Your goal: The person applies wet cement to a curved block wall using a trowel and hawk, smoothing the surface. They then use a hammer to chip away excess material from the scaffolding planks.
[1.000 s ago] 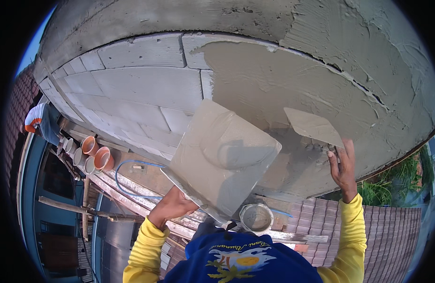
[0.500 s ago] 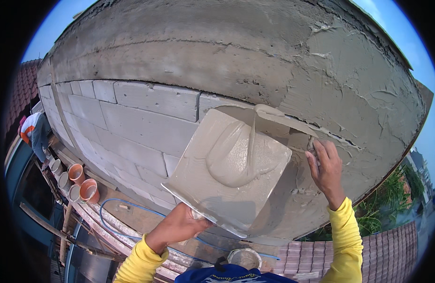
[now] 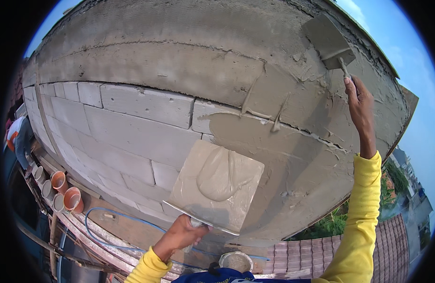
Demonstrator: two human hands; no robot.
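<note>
In head view, locate trowel [image 3: 327,41] at upper right: extending up and left from right hand [image 3: 360,100], long axis slanting toward upper left, grip clenched around it. Find wet mortar [image 3: 213,178] well below and left, on flat board [image 3: 236,212]; nearer to left hand [image 3: 182,236], clenched under board's lower edge. Cannot tell trowel contact with wall [image 3: 293,155].
</note>
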